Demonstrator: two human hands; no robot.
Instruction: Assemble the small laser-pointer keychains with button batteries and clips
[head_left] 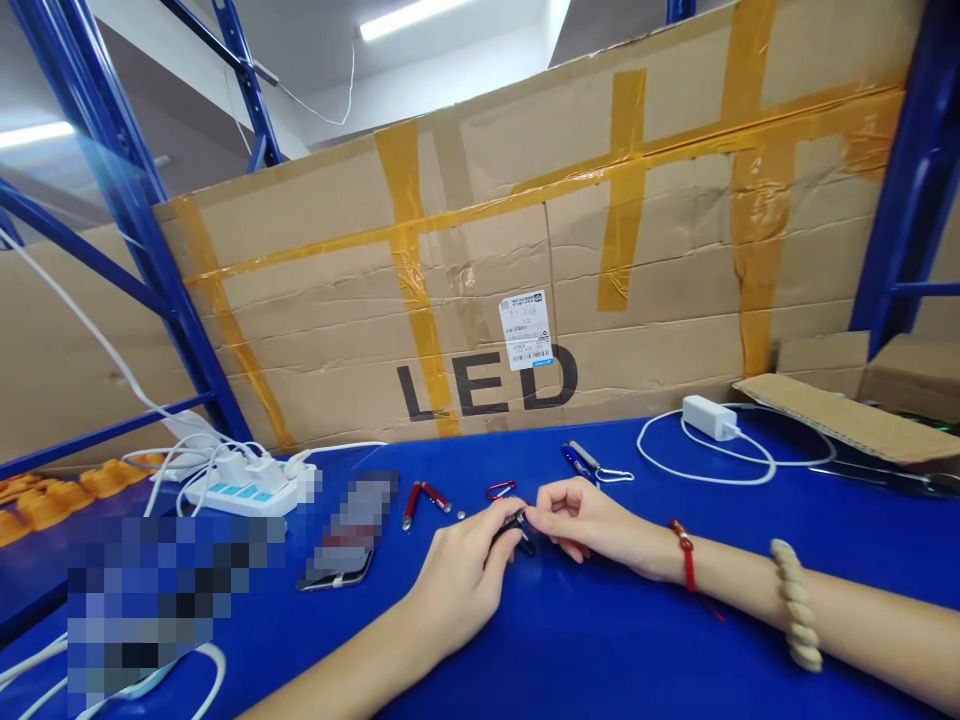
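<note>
A white power strip (244, 492) lies far left on the blue counter (600, 650), then a phone (337, 572) blurred by pixel blocks. Mid-counter, the left hand (465, 575) pinches a small dark object (519, 527), slim and glossy. The right hand (581, 520) pinches its other end. Fingers cover most of it, so its shape is unclear.

Warehouse workbench, blue steel racking (142, 230), taped LED carton (525, 250), power strip (244, 490)
</note>
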